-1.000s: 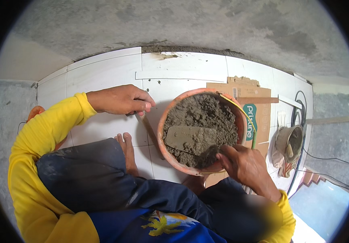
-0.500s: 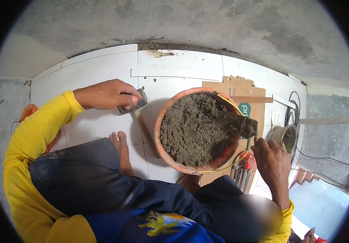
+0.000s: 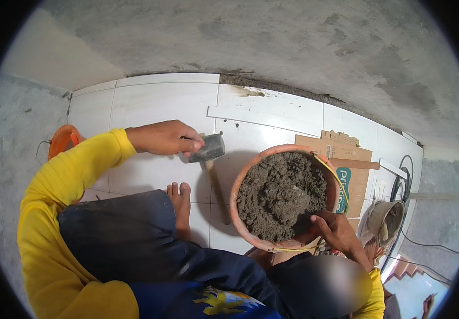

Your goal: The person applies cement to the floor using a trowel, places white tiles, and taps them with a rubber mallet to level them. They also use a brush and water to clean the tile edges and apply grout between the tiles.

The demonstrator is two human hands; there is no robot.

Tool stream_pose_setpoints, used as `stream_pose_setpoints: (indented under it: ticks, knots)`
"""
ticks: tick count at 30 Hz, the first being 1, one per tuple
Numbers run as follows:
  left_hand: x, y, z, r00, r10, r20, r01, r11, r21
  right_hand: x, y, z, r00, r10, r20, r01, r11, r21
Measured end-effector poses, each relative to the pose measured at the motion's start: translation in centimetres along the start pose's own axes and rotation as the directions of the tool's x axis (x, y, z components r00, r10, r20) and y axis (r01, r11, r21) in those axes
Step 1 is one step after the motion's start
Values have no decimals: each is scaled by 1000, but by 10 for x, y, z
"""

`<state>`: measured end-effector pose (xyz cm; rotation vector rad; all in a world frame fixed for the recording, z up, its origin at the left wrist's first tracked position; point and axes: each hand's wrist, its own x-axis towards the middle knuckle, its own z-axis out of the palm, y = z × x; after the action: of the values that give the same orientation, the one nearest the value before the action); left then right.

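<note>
My left hand (image 3: 166, 138) is closed at the near end of a rubber mallet's black head (image 3: 210, 149); its wooden handle slants toward the bucket. To the right, an orange bucket (image 3: 236, 183) holds coarse grey mortar (image 3: 277, 196), heaped in the middle. My right hand (image 3: 341, 236) reaches over the bucket's right rim with its fingers curled down at the mortar. It grips the trowel, whose blade is out of sight, apparently buried in the mortar.
Flattened cardboard (image 3: 360, 186) and a wooden strip (image 3: 354, 164) lie behind the bucket. A smaller mortar-stained pail (image 3: 386, 218) stands at right, near black cable (image 3: 406, 175). An orange container (image 3: 61, 141) is at left. White tiles (image 3: 160, 106) meet a grey wall (image 3: 272, 37).
My right hand has come down and left to the bucket's rim. The trowel blade, raised above the mortar before, no longer shows. My left hand stays by the mallet head. The view has shifted.
</note>
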<state>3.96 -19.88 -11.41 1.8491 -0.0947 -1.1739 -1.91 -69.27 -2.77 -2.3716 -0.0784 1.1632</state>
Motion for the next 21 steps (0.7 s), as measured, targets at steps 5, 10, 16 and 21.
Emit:
stream_pose_setpoints:
  ticks: [5,10,16,21]
  knots:
    - [4,5,-6,999,8,-50,-7,1000,9,-32,-3,-8,906,-278,-319,108,880,-462]
    - [12,15,-7,997,28,-77,-22,997,75,-38,1,4,759,-508,-408,147,744,-652]
    - [6,26,-4,994,6,-108,5,995,99,-45,-5,-1,859,-388,-333,120,787,-606]
    - [-6,21,-20,974,-33,-222,39,999,23,-47,9,-14,875,-219,-432,-64,832,-552]
